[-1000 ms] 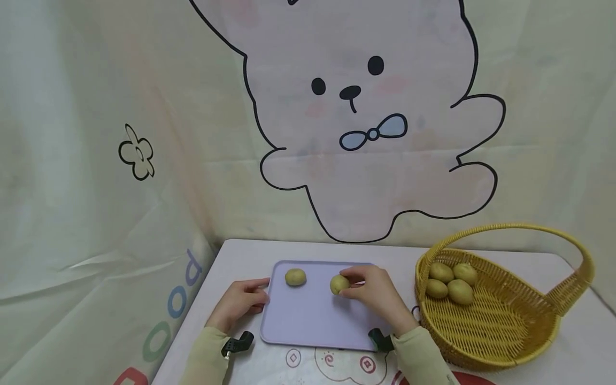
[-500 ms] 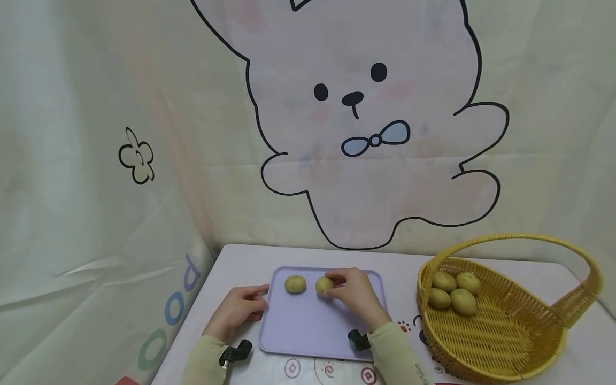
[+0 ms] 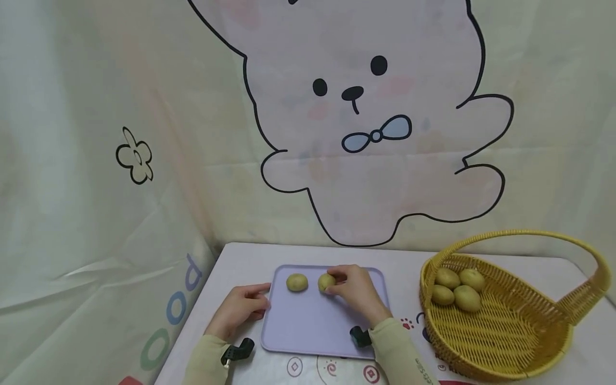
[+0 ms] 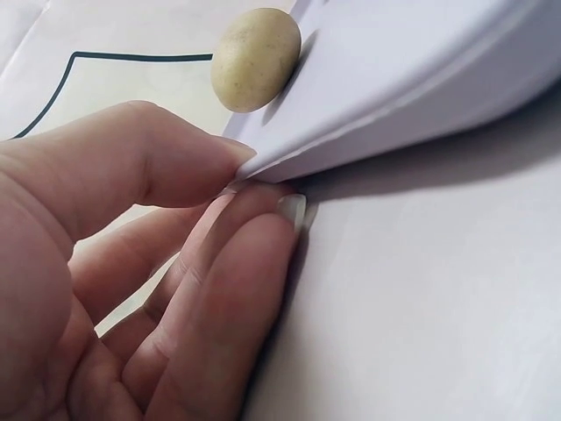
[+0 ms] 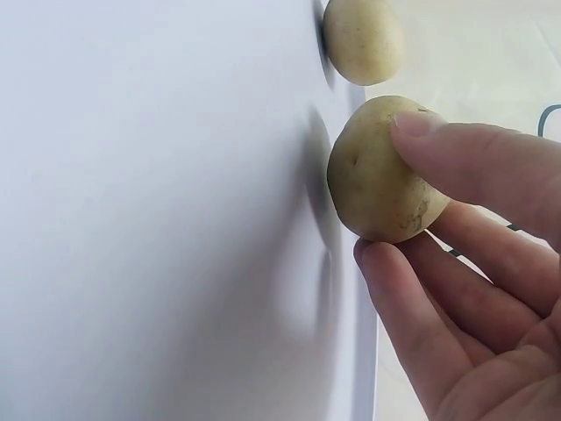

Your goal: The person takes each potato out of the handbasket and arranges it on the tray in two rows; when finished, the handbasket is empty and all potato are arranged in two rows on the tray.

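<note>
A pale lilac tray [image 3: 308, 326] lies on the table, its left rim pinched by my left hand [image 3: 238, 307]. In the left wrist view, one finger rests on top of the rim and other fingertips [image 4: 254, 206] sit under it. My right hand [image 3: 358, 291] holds a small yellowish potato [image 3: 325, 283] between thumb and fingers, close over the tray's far part. The right wrist view has this potato [image 5: 377, 175] beside its own shadow on the tray. To its left, a second potato [image 3: 297, 282] rests on the tray near the far left corner.
A yellow wicker basket [image 3: 440, 345] with a tall arched handle stands right of the tray. Several potatoes [image 3: 467, 298] sit together at its left end. Behind the table hangs a cloth [image 3: 544, 198] printed with a cartoon bear. The front of the table has a printed pattern.
My right hand has carried its potato leftward over the tray, closer to the other potato, and has barely moved in the last half second. The left hand stays at the tray's rim.
</note>
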{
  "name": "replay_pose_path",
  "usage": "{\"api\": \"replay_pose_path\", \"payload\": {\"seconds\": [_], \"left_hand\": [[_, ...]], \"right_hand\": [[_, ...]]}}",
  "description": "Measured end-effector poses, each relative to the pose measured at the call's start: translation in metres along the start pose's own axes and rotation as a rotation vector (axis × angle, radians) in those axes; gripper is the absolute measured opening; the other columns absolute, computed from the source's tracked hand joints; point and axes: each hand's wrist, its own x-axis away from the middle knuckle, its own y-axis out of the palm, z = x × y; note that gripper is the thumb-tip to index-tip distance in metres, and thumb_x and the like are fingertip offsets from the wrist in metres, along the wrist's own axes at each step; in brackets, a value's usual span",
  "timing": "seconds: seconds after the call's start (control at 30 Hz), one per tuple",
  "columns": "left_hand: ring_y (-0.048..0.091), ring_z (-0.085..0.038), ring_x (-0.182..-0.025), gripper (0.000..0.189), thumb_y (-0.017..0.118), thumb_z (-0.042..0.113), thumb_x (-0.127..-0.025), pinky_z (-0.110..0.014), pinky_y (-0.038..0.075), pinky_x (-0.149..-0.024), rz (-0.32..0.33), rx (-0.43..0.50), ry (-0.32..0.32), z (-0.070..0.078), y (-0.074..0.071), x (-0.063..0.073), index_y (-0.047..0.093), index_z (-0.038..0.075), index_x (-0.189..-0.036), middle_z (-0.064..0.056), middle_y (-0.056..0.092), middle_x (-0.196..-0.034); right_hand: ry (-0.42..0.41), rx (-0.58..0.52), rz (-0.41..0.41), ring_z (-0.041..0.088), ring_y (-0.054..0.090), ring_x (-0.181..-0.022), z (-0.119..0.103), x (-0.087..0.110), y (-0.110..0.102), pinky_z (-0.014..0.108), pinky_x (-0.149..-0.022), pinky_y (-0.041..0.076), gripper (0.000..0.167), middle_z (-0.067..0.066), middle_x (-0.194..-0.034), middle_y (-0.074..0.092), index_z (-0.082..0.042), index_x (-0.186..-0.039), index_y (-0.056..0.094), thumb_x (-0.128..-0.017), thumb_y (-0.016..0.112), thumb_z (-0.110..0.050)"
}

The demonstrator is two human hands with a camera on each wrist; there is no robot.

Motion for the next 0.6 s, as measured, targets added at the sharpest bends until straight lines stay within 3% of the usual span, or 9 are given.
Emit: {"api": "replay_pose_path", "payload": {"seconds": [0.6], "left_hand": [[0.068,-0.017,-0.079,0.056,0.078,0.005,-0.088,-0.029,0.060,-0.072,0.018,0.000,-0.011,-0.0017,0.0001,0.0011,0.070,0.007,-0.144,-0.005,0.072,-0.098]], "right_hand": [[-0.015,0.033,-0.011,0.019,0.075,-0.097,-0.0043,0.0010,0.0023,0.039,-0.089,0.061,0.044,0.004,-0.105,0.081,-0.007,-0.120,0.081,-0.078,0.093,-0.003]]}}
